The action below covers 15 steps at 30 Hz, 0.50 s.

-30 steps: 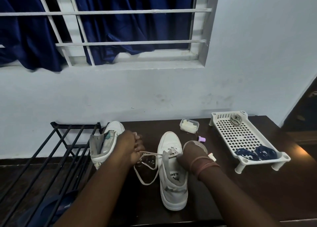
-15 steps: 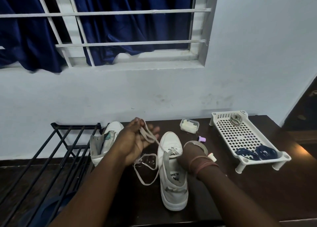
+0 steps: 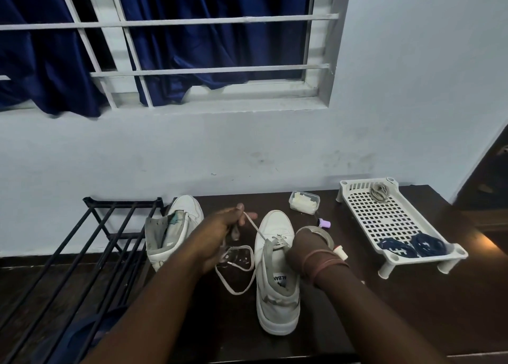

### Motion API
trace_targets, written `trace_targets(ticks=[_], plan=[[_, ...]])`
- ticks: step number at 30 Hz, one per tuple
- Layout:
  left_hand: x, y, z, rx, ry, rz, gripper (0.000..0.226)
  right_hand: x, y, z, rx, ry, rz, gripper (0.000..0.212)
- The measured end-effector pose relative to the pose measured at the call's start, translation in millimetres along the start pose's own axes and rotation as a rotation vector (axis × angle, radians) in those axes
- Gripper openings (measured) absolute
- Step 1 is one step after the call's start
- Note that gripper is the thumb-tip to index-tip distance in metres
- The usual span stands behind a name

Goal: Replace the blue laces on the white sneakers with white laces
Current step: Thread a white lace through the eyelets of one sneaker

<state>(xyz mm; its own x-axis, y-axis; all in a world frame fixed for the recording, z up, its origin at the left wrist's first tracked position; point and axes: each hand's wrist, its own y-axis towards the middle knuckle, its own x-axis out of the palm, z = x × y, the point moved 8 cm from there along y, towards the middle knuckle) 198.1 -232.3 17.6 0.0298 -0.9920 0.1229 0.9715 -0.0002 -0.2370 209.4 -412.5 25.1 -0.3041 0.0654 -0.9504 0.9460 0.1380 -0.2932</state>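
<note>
A white sneaker stands on the dark table, toe toward the wall. A white lace runs from its front eyelets up to my left hand, which grips it, and the slack loops on the table left of the shoe. My right hand rests on the shoe's right side near the eyelets, fingers hidden behind the tongue. A second white sneaker without a lace stands at the left. Two coiled blue laces lie in the white tray, with a coiled white lace at its far end.
A black metal rack stands left of the table. A small clear box and a small purple cap sit near the wall. A tape roll lies behind my right wrist. The table's front edge is close to me.
My left hand first rose with the lace toward the wall, then came down and nearer, still pulling the lace through the front eyelets. My right hand stayed on the sneaker.
</note>
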Motion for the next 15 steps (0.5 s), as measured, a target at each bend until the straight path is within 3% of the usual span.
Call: trace_targets(ticks=[2,4,8,10,13,15], plan=[[12,0,-16,-0.072,-0.225,0.015,0.045,0,2,0,0.006,-0.008,-0.012,0.038],[8,2,-32,-0.141,-0.279,0.146,0.047,3,5,0,0.011,-0.015,-0.013,0.04],[-9,1,-62,-0.211,0.026,0.421,0.04,19,13,7,0.078,0.138,-0.056,0.039],[-5,-1,-75,-0.241,0.202,0.374,0.036,21,15,9,0.094,0.221,-0.065,0.038],[7,2,-79,-0.209,0.46,0.176,0.031,20,16,9,0.103,0.187,-0.016,0.039],[8,2,-67,-0.125,0.723,0.172,0.023,20,17,8,0.096,0.159,0.016,0.037]])
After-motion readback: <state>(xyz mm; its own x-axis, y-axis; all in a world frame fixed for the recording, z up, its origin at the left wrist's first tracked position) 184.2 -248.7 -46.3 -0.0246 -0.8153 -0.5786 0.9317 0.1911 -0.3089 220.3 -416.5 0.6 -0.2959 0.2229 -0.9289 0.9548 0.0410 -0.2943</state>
